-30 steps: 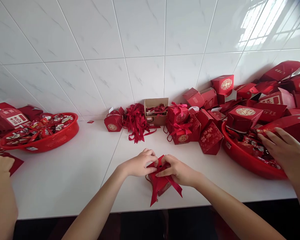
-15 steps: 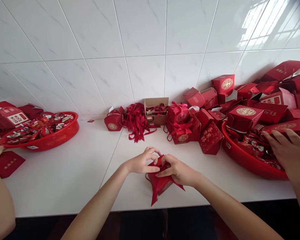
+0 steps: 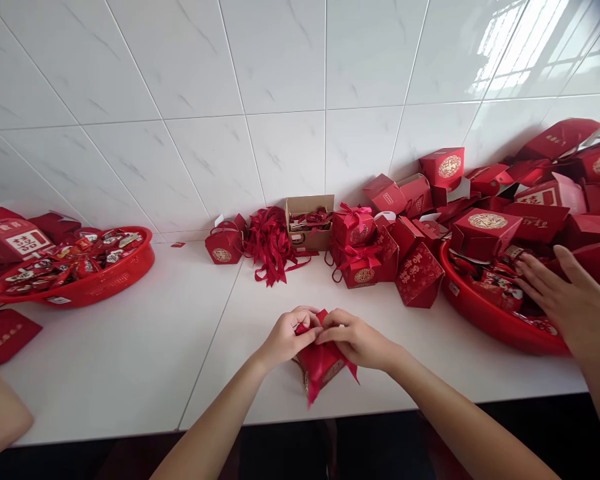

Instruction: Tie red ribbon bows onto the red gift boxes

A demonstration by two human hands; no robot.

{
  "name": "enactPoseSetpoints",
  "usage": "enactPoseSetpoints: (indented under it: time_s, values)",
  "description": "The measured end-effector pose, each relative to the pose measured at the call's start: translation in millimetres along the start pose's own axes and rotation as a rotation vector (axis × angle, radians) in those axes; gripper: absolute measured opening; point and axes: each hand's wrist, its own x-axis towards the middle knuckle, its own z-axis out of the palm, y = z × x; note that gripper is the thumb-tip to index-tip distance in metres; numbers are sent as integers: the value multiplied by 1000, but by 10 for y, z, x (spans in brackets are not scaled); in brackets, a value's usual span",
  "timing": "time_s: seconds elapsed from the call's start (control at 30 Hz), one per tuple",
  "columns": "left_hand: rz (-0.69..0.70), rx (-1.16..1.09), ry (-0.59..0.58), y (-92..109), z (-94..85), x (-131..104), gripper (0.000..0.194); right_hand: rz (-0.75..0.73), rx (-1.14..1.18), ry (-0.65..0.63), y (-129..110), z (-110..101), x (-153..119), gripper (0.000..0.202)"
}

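A small red gift box [image 3: 333, 375] with a gold print stands near the table's front edge, a twisted cord at its left side. Red ribbon [image 3: 316, 381] lies over its top, and the loose ends hang down the front and right. My left hand [image 3: 286, 340] pinches the ribbon above the box with thumb and fingers. Close against it, my right hand [image 3: 359, 339] also has its fingertips closed on the ribbon. The fingers partly hide the spot where the ribbon crosses.
Behind lie a ribbon heap [image 3: 270, 243], an open cardboard box [image 3: 310, 235] and bow-tied boxes [image 3: 364, 265]. Basins of wrapped sweets stand left [image 3: 105, 288] and right [image 3: 500, 330], near piled red boxes [image 3: 493, 233]. Another person's hand [image 3: 570, 300] is over the right basin; another's arm [image 3: 3, 417] is at left.
My left fingers have closed from a spread curl into a pinch on the ribbon. At right the other person's hand has opened over the sweets. The left person's hand has left the view.
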Motion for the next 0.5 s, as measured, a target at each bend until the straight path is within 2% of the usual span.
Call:
enactPoseSetpoints:
  time_s: [0.17, 0.3, 0.5]
  values:
    - [-25, -57, 41, -29, 11, -16, 29, 179, 95, 198, 27, 33, -32, 15]
    - [-39, -88, 41, -18, 13, -28, 30, 258, 191, 253, 17, 41, -21, 9]
    - [-50, -151, 76, -36, 41, -37, 32, 425, 440, 371, 102, 107, -59, 17]
